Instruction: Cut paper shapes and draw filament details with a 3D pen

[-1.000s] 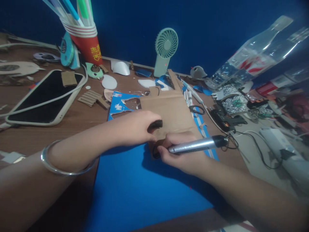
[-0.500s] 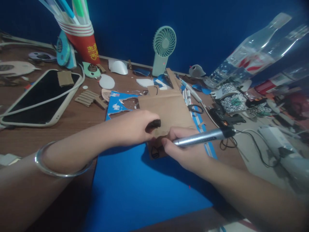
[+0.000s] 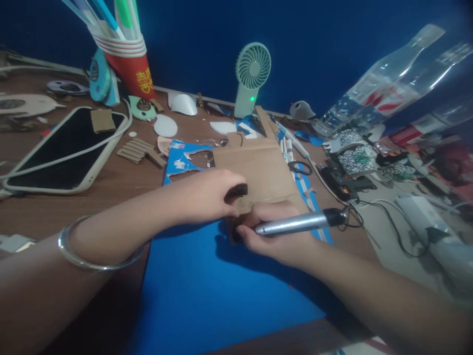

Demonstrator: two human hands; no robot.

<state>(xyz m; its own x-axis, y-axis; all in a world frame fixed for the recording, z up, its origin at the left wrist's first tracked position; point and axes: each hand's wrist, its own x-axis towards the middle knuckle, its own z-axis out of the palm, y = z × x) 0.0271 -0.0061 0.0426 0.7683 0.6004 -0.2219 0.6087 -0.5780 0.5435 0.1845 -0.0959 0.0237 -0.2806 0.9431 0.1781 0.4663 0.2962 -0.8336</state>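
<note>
My right hand (image 3: 277, 229) is closed around a silver marker (image 3: 295, 224) with a black end. Its tip is hidden behind my fingers, at the near left corner of a brown cardboard piece (image 3: 258, 167). My left hand (image 3: 218, 192), with a bangle on the wrist, rests at the cardboard's left edge. Its fingers curl around a black cap (image 3: 240, 190), which pokes out between thumb and fingers. Beneath the cardboard lies a blue board (image 3: 195, 291) with cut-out holes along its far left part.
A phone (image 3: 62, 153) with a white cable lies at left, near a red paper cup (image 3: 129, 69) of pens. A small green fan (image 3: 253, 69) stands at the back. Scissors (image 3: 301, 167), clear bottles (image 3: 384, 79) and a glue gun (image 3: 343, 182) are at right. Cardboard scraps lie around.
My right hand and the marker have shifted slightly left and down, covering the black drawn mark at the cardboard's corner. A green light now shows on the fan. My left hand stays in place.
</note>
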